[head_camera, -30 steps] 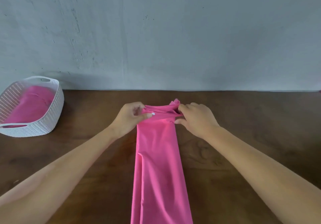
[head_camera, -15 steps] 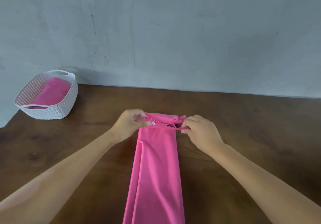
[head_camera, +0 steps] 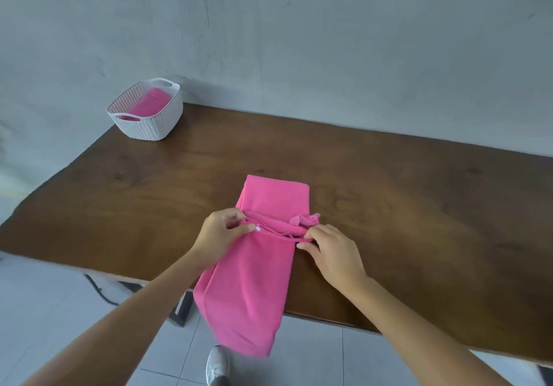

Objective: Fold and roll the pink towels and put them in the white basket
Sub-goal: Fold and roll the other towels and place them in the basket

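A long pink towel (head_camera: 254, 280), folded into a narrow strip, lies on the brown wooden table (head_camera: 389, 206) and hangs over its near edge. Its far end is folded back toward me, so a doubled part lies beyond my hands. My left hand (head_camera: 223, 231) pinches the left corner of that folded-back edge. My right hand (head_camera: 332, 249) pinches the right corner, where the cloth bunches up a little. A white woven basket (head_camera: 149, 125) stands at the far left corner of the table with pink towel (head_camera: 151, 102) inside.
A grey wall runs behind the table. The table's near edge crosses below my hands, with grey floor tiles, a dark table leg (head_camera: 182, 307) and my shoe (head_camera: 217, 366) beneath it.
My hands have drawn the towel's far end back toward me, folding it over itself. The view has pulled back and swung left, so the table's near edge and the floor now show.
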`<state>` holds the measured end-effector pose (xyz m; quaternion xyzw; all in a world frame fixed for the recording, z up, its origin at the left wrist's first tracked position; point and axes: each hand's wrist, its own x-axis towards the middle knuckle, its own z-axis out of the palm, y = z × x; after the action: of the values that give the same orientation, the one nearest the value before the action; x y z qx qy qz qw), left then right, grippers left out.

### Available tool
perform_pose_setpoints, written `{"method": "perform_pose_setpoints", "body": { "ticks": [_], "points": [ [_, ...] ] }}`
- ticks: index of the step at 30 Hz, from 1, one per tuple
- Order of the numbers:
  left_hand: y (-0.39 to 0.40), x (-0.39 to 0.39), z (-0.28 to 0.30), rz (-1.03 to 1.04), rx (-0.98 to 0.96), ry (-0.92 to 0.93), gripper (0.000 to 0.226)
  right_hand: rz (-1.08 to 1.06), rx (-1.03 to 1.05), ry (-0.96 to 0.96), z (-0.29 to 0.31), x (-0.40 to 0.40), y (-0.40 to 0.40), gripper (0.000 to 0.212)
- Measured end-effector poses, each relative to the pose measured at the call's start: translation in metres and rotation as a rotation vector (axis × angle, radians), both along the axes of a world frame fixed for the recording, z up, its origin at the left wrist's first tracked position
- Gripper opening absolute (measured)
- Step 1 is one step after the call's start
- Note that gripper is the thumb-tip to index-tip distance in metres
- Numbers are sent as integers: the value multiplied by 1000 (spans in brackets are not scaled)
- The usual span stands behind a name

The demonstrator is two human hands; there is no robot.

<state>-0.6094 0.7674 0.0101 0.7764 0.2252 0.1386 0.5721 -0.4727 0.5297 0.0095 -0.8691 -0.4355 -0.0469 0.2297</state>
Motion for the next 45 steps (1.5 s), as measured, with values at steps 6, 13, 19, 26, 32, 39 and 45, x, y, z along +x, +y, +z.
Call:
{"method": "perform_pose_setpoints", "body": {
  "ticks": [6,13,19,26,32,39,45],
  "points": [
    [-35,-38,-6,87,45,6,29,38,78,33,-14,-27,-26,20],
    [-52,-72,-5,62,6,43,29,35,92,60,-16,-60,-45,22],
    [-62,-103,1,-7,-11,53,38,-11,68,139,-12,-106,-63,21],
    [-66,-167,17,-126,-35,-1,48,-22,106,95,15,-182,-88,63],
    [-64,-188,71,-74,47,-166,39,-95,245,-14,73,-213,-79,29],
    [-61,-201,112,-58,99,-241,28,-165,168,-79,128,-225,-62,17],
    [-53,-213,116,-63,112,-234,30,-188,106,-63,134,-233,-56,19]
  ]
}}
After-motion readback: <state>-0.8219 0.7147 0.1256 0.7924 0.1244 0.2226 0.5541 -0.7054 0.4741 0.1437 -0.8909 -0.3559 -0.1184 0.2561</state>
